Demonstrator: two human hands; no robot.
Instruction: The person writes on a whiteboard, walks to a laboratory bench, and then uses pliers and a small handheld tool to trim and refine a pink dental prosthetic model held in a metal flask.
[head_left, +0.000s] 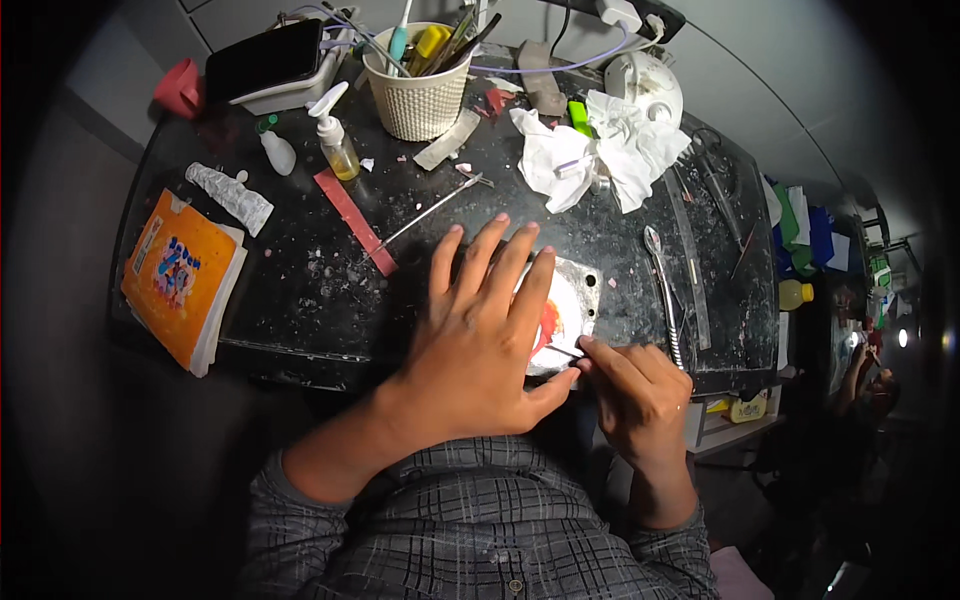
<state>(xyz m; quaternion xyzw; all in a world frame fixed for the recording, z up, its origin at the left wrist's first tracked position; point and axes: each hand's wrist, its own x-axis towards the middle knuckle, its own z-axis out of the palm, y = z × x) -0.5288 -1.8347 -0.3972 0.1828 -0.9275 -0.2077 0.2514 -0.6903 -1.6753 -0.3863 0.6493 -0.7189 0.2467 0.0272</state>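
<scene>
My left hand (470, 345) lies spread, fingers stretched out, across a silvery metal plate (592, 300) with round holes at its corners. Beside the index finger, a brightly lit white mass (570, 308) with red wax-like material (546, 325) shows on the plate. Much of both is hidden under that hand. Between thumb and fingertips, my right hand (640, 395) pinches a thin dark tool (568, 349), its end pointing at the red material. To the right lies a metal hand instrument (660, 280) with a ridged handle.
A pink-red strip (350, 215) and a thin metal rod (432, 212) lie ahead. Further back stand a pump bottle (340, 150), a woven cup of tools (418, 105) and crumpled white tissue (625, 160). An orange notebook (180, 275) rests at left, near a crumpled tube (230, 198).
</scene>
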